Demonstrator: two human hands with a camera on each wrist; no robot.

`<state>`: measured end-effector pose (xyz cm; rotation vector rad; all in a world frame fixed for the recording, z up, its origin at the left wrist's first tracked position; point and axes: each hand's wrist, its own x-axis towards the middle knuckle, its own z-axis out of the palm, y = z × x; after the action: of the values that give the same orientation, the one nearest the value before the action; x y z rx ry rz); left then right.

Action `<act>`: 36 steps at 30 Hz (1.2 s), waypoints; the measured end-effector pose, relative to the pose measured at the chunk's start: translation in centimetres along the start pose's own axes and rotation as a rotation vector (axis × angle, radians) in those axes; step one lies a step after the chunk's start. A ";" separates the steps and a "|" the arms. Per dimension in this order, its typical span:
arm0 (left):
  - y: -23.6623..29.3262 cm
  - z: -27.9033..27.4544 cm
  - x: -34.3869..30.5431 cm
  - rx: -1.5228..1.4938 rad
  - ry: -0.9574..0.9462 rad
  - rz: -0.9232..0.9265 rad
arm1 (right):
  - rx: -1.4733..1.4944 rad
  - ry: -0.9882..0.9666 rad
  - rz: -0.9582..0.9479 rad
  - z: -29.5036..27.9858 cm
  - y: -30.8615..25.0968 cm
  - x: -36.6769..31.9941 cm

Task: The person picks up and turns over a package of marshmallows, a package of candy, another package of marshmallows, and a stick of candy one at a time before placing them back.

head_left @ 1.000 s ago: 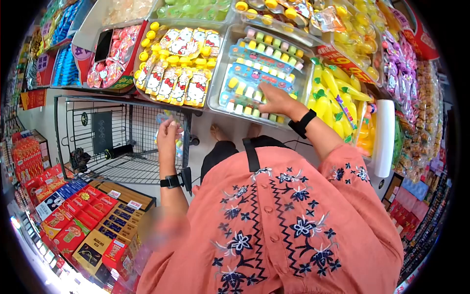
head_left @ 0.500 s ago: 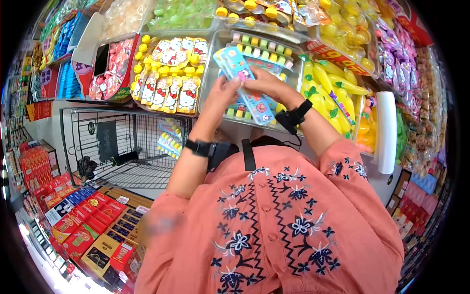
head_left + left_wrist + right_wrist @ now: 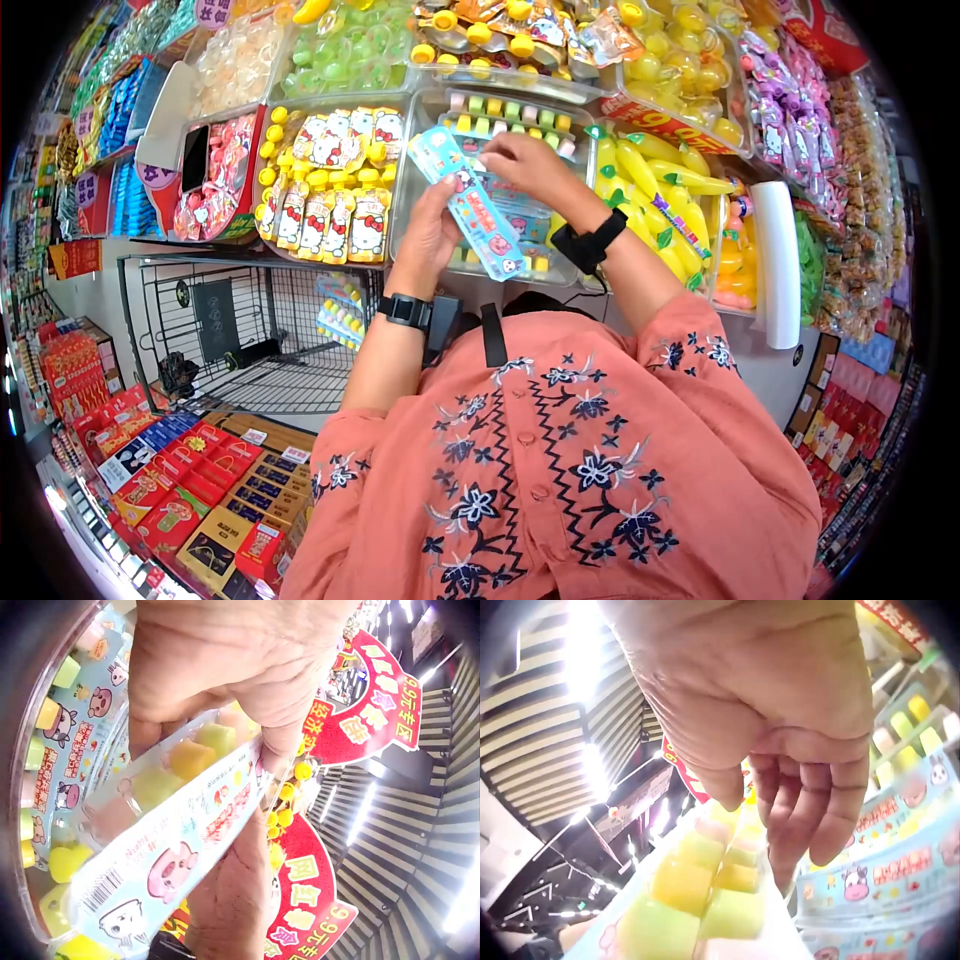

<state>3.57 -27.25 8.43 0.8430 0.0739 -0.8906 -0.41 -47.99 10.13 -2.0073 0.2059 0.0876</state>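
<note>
My left hand grips a long pale blue pack of pastel candy cubes, holding it slanted over a clear bin. In the left wrist view, fingers and thumb close on the candy pack, its printed animal faces and barcode showing. Beside the pack's upper right edge is my right hand, its fingers loosely bent. The right wrist view shows bent fingers and thumb apart, overlapping the pack's far end, with nothing clearly between them. More candy packs of the same kind lie in the bin beneath both hands.
At left, a black wire cart contains similar packs. Yellow-capped Hello Kitty pouches fill the bin to the left; yellow banana-shaped packs fill the one to the right. A white roll stands upright at the right.
The left hand moved from the cart to the bin and took hold of a candy pack. Both hands were at the pack half a second ago; the right has since drawn off toward its upper edge.
</note>
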 end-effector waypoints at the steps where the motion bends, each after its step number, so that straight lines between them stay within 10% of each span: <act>1: 0.1 -0.2 -0.2 -0.031 0.009 -0.026 | -0.162 0.122 -0.045 -0.5 0.7 0.4; 7: 1.8 0.8 -2.5 -0.106 0.121 -0.101 | -0.719 0.382 -0.024 -1.3 3.1 1.8; 36: 1.1 0.3 -2.7 -0.007 0.117 -0.110 | -0.934 0.482 -0.034 -1.6 1.9 2.5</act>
<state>2.46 -25.31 10.39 0.8907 0.2273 -0.9432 1.68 -50.49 8.79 -2.9403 0.5041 -0.3981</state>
